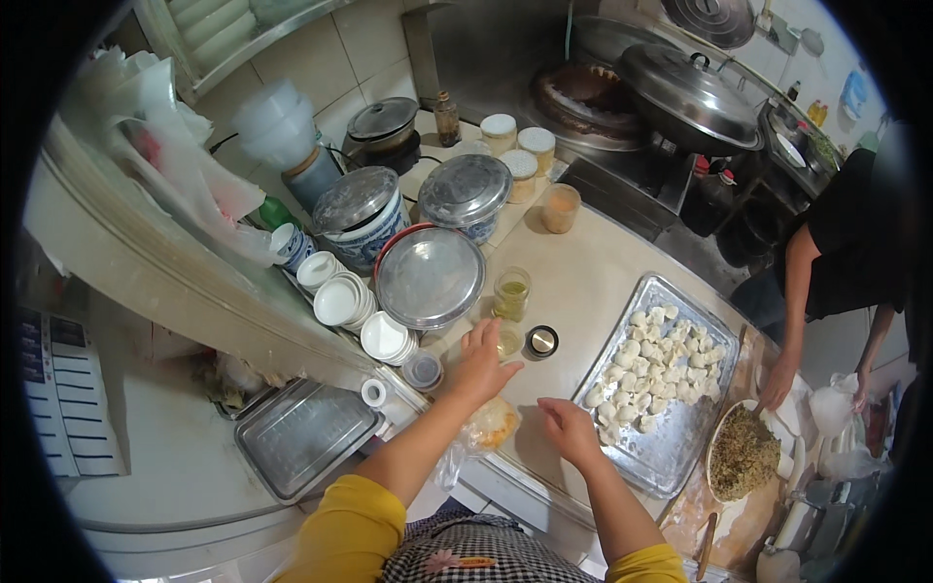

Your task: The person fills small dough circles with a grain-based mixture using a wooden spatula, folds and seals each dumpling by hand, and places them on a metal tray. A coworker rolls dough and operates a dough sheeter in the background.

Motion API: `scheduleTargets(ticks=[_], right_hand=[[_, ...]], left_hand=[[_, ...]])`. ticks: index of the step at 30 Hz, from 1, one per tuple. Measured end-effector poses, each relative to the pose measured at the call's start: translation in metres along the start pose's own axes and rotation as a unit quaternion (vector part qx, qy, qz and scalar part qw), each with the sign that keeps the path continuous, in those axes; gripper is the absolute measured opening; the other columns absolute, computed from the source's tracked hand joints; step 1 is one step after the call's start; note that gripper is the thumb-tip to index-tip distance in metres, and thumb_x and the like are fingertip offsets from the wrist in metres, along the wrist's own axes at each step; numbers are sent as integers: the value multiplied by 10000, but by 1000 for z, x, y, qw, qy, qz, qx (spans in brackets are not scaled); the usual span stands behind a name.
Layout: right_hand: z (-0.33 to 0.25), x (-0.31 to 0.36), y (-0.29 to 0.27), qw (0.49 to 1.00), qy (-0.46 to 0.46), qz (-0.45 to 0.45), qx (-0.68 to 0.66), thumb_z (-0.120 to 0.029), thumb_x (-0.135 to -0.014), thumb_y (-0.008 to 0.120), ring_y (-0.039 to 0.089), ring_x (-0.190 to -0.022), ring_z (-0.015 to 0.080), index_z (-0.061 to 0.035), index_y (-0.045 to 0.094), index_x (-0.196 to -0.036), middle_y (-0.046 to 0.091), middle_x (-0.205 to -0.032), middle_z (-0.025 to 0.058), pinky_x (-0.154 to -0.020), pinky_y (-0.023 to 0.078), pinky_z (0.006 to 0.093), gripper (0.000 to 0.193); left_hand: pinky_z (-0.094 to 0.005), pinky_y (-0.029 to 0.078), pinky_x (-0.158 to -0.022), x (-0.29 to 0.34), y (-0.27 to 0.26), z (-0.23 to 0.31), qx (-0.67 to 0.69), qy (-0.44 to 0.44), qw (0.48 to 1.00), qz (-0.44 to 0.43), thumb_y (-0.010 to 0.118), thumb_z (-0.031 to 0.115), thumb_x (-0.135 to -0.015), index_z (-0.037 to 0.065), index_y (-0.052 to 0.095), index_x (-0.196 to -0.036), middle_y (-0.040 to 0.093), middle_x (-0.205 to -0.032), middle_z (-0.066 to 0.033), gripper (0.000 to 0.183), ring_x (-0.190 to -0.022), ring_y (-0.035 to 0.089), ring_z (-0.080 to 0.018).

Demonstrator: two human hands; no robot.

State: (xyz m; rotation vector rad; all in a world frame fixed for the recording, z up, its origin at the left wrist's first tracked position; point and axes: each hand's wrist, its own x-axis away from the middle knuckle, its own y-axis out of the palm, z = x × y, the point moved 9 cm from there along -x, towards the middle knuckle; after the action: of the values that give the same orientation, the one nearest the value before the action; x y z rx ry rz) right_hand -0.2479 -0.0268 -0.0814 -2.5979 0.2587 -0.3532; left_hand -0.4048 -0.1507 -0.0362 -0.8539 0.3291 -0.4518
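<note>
My left hand [478, 367] is open above the counter, its fingers and thumb apart. Right beside its fingertips stands a small clear glass jar [509, 339]; I cannot tell whether they touch. Behind that is a taller glass jar [511, 294] with yellow-green contents. A black round lid [541, 341] with a shiny centre lies to the right. My right hand [570, 432] hovers near the counter's front edge, fingers loosely curled together with nothing visible in them. Beneath my left forearm sits a clear plastic bag [492, 425] with something orange-yellow inside.
To the right, a metal tray [637, 461] holds many dumplings. A co-worker's hand [777, 381] reaches to a bowl of chopped filling [746, 455]. Lidded pots [431, 277], stacked white bowls [340, 299] and an orange-filled jar [561, 208] stand at the back and left.
</note>
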Motion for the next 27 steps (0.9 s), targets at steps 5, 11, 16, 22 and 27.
scheduleTargets(ticks=[5, 11, 16, 22, 27], right_hand=[[-9, 9, -13, 998, -31, -1, 52, -85, -816, 613, 598, -1082, 344, -34, 595, -1206, 632, -1155, 177, -926, 483, 424, 394], [-8, -69, -6, 961, -145, 101, 211, -103, -744, 693, 412, -1306, 416, 34, 342, -1407, 403, -1419, 278, -1102, 351, 440, 763], [-3, -123, 4, 963, -126, 109, 212, -69, -691, 703, 453, -1254, 421, 1, 421, -1372, 467, -1371, 240, -1071, 383, 443, 740], [-21, -84, -14, 969, -128, 129, 165, -126, -677, 768, 549, -1119, 359, -27, 500, -1303, 581, -1197, 181, -967, 452, 420, 688], [-129, 31, 0, 972, -224, 63, 31, -210, -644, 821, 590, -1039, 333, -37, 553, -1241, 619, -1119, 161, -902, 474, 411, 677]], left_hand=[[-443, 398, -988, 50, -67, 48, 21, 90, 993, 78, 752, 152, -768, 32, 557, -1118, 548, -1199, -152, 419, -1146, 488, -360], [-395, 486, -782, 184, -105, 120, 64, 222, 970, 69, 768, 80, -721, 65, 596, -734, 616, -860, -83, 174, -863, 604, -293], [-344, 524, -726, 258, -94, 106, 42, 175, 984, -2, 722, 77, -784, 56, 663, -806, 653, -837, -69, 67, -816, 641, -245], [-343, 537, -773, 281, -101, 57, 95, -46, 994, 17, 630, 84, -884, 31, 679, -1042, 686, -885, -87, 174, -845, 666, -254], [-346, 517, -835, 274, -69, 11, 413, -155, 896, 43, 540, 165, -984, 99, 508, -1322, 636, -1150, -73, 346, -999, 644, -218]])
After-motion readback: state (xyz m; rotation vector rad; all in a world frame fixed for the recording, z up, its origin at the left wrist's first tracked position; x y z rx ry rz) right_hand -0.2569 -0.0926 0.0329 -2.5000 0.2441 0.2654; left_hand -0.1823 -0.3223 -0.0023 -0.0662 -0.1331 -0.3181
